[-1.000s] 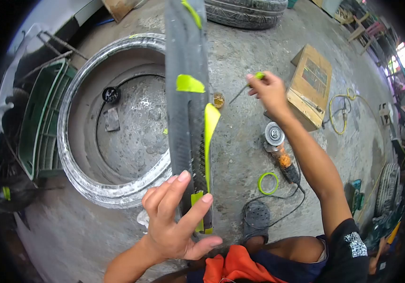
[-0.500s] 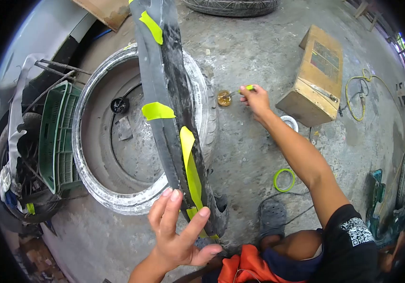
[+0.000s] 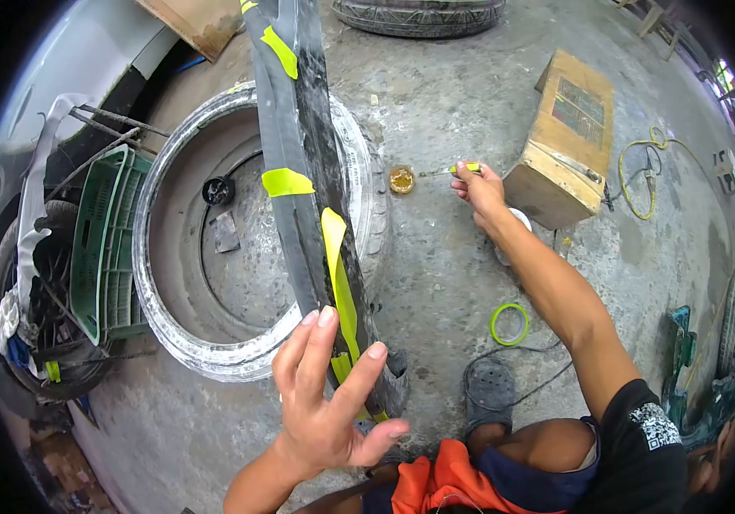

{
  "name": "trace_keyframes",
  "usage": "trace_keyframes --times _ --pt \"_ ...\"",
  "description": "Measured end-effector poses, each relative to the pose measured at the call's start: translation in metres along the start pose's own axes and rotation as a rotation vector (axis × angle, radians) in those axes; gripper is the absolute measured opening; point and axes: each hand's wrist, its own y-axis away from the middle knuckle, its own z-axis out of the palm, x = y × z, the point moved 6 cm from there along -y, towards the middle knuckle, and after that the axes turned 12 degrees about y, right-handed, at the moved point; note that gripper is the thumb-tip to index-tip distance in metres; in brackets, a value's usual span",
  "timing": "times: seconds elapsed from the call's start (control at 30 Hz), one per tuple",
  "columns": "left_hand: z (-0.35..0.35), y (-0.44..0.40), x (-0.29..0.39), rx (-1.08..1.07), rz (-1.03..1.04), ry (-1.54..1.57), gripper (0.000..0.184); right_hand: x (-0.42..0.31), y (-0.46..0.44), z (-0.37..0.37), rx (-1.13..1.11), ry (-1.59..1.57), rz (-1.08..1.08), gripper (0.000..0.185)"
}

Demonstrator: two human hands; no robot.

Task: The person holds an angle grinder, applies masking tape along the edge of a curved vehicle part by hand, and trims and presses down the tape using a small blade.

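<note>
In my right hand (image 3: 481, 194) is a slim tool with a yellow-green handle (image 3: 468, 168) and a thin grey shaft; its kind is not plain. The shaft points left at a small cup of amber liquid (image 3: 401, 179) on the floor, its tip just beside the rim. My left hand (image 3: 326, 398) is open, fingers spread, over the near end of a long dark panel (image 3: 286, 146), perhaps a car part; contact cannot be made out. Strips of yellow tape (image 3: 289, 182) stick to the panel, one long strip (image 3: 343, 291) partly lifted. The panel lies across a whitish tyre (image 3: 149, 257).
A wooden box (image 3: 556, 146) stands at right, a white round container (image 3: 517, 221) beside it, partly behind my forearm. A green tape roll (image 3: 509, 307) and dark cable lie near my shoe (image 3: 489, 385). A green crate (image 3: 110, 244) stands at left, another tyre (image 3: 419, 15) far ahead.
My right hand has moved slightly right and down, drawing the tool's tip out of the cup. My left hand keeps its spread pose. The view has shifted a little.
</note>
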Motion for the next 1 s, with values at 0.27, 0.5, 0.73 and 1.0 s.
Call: trace_keyframes --times 0.27,0.5,0.73,1.0 --pt "0.0 -0.001 0.001 -0.029 -0.019 0.0 0.066 -0.012 0.008 0.023 -0.16 0.318 -0.333 0.023" --pt "0.0 -0.002 0.0 -0.028 -0.006 -0.005 0.066 -0.018 0.025 0.02 -0.173 0.539 -0.592 0.018" --pt "0.0 -0.001 -0.002 -0.027 -0.016 -0.015 0.065 -0.025 0.04 0.009 -0.138 0.589 -0.574 0.017" --pt "-0.003 -0.004 0.006 0.019 0.0 -0.1 0.063 -0.07 0.089 -0.028 -0.194 0.102 -0.19 0.025"
